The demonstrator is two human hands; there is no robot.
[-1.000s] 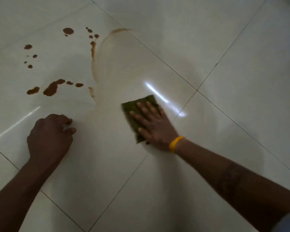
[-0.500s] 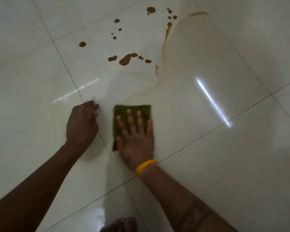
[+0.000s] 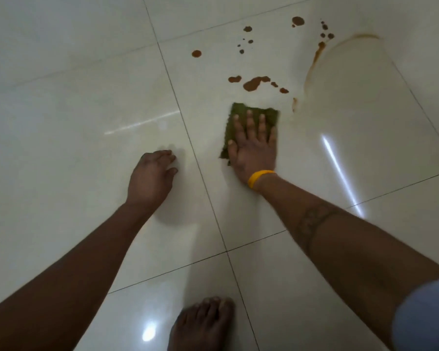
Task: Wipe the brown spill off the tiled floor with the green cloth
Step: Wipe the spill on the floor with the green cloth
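Observation:
A green cloth (image 3: 238, 115) lies flat on the glossy cream tiled floor (image 3: 86, 102). My right hand (image 3: 254, 148), with a yellow wristband, presses down on it, fingers spread. Just beyond the cloth lies the brown spill (image 3: 255, 83): an elongated blotch, smaller drops farther up, and a thin brown streak (image 3: 317, 53) edging a wiped, smeared patch on the right. My left hand (image 3: 150, 178) rests on the tile to the left of a grout line, fingers loosely curled, holding nothing.
A bare foot (image 3: 203, 323) stands on the tile at the bottom centre. Grout lines cross the floor. Bright light reflections streak the tiles at right and lower left.
The view has swung, so the spill now sits upper right. My right hand has slid the cloth up toward the brown blotch. My left hand stays planted on the floor.

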